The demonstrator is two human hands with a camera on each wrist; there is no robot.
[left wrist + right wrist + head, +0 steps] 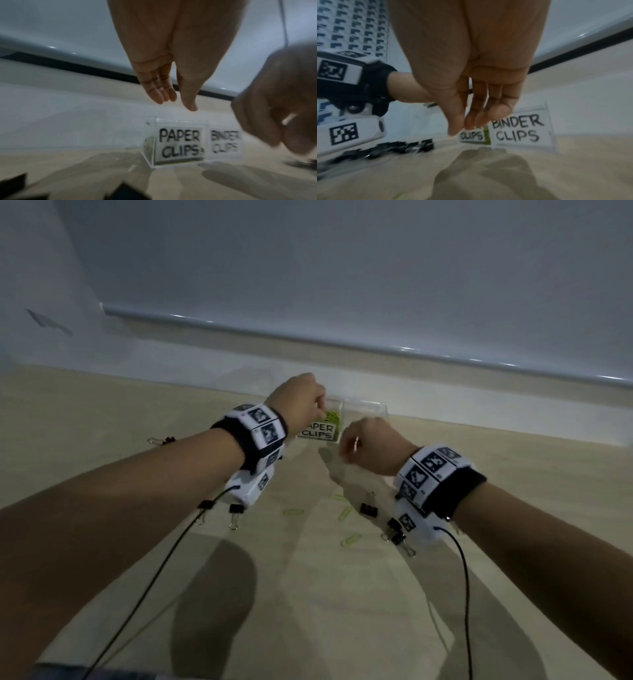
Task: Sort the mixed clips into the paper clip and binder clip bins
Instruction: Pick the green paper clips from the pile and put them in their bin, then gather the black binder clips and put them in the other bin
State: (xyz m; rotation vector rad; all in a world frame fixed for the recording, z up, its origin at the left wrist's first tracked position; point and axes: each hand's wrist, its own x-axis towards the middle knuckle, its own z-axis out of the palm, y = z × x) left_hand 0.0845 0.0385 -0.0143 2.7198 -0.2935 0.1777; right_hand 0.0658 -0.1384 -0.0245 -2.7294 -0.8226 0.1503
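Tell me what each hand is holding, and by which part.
Left hand: nothing, fingers hang relaxed above the paper clip bin. Right hand: thumb and fingertips pinch together, but what they hold, if anything, cannot be told.

From my head camera, my right hand [371, 448] covers most of the binder clip bin [371, 409], so I cannot see what lies inside. My left hand [297, 402] hides the paper clip bin [323, 426] corner at nine o'clock. My left wrist view smears the black binder clips [130, 192] at six o'clock, cut by the frame's edge, and blurs the "BINDER CLIPS" label [225, 143]
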